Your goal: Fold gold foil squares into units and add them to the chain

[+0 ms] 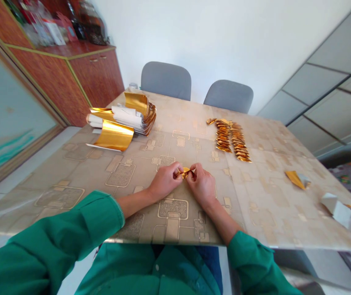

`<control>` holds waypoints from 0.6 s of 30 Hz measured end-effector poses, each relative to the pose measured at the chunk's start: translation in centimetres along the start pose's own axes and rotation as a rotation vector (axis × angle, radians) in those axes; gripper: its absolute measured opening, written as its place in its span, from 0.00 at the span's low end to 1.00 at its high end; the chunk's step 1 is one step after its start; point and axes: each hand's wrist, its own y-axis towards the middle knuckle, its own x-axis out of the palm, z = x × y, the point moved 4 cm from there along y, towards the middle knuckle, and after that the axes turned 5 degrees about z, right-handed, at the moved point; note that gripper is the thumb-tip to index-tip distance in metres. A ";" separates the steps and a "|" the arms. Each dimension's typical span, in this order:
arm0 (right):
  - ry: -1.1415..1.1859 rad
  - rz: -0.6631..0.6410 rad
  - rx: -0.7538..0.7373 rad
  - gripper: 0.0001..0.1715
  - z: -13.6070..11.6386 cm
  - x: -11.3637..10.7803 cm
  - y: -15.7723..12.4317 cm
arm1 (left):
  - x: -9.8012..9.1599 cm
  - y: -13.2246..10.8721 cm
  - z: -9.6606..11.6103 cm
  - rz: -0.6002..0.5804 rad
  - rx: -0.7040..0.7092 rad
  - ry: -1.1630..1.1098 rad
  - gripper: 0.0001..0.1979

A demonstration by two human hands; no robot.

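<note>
A small folded piece of gold foil paper [185, 172] is pinched between my two hands, just above the patterned tablecloth. My left hand [166, 180] grips its left end with curled fingers. At the other end, my right hand [202, 183] is closed on it the same way. Most of the piece is hidden by the fingers, so its exact shape cannot be made out. Beyond my hands to the right lie two rows of folded gold paper pieces [223, 137]. To the left is a stack of gold foil sheets [115, 136] with white backs, some curling.
The tablecloth [175, 209] covers a wide table. On its right part lie a gold paper scrap [295, 179] and a folded white paper [339, 209]. Two grey chairs [166, 80] stand at the far side. A wooden cabinet [95, 76] is at the back left.
</note>
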 end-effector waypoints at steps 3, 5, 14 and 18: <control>0.089 -0.030 0.018 0.08 0.1 -0.1 0.1 | 0.1 0.0 -0.6 -0.013 -0.090 -0.138 0.05; 0.147 -0.052 0.030 0.11 -0.1 -0.2 0.1 | 0.2 0.1 -0.9 -0.034 -0.140 -0.231 0.05; 0.209 -0.068 0.033 0.06 0.1 -0.3 0.2 | 0.1 0.2 -0.9 -0.022 -0.111 -0.175 0.04; 0.272 -0.073 0.020 0.05 0.6 -0.4 0.4 | -0.2 0.3 -1.1 0.003 -0.072 -0.133 0.04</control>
